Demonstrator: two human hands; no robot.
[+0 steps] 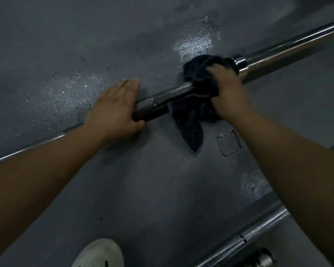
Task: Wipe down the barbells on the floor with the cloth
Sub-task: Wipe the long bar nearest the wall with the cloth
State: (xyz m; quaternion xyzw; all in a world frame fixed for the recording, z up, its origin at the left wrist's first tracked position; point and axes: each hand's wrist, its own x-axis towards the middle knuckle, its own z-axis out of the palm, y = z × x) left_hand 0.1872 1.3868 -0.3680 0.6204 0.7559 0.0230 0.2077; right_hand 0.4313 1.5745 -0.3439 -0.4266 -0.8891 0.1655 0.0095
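At centre left, the left hand (pixel 114 108) presses flat on the barbell (pixel 170 93), fingers straight. The bar lies on the floor (pixel 143 180), running diagonally to the upper right. Right of centre, the right hand (pixel 228 91) grips the dark cloth (pixel 193 74), which is bunched around the shaft. A second barbell (pixel 258 228) lies at lower right.

Landmark: the barbell (pixel 168 95), lying on the floor (pixel 162 180) and running from near left to far right. The cloth (pixel 193 112) sits on its shaft, just left of the sleeve (pixel 289 49). The right hand (pixel 228 91) is on the cloth. The left hand (pixel 114 110) is on the shaft, left of the cloth. A second barbell (pixel 262 226) and a shoe (pixel 100 255) lie on its near side, well apart.
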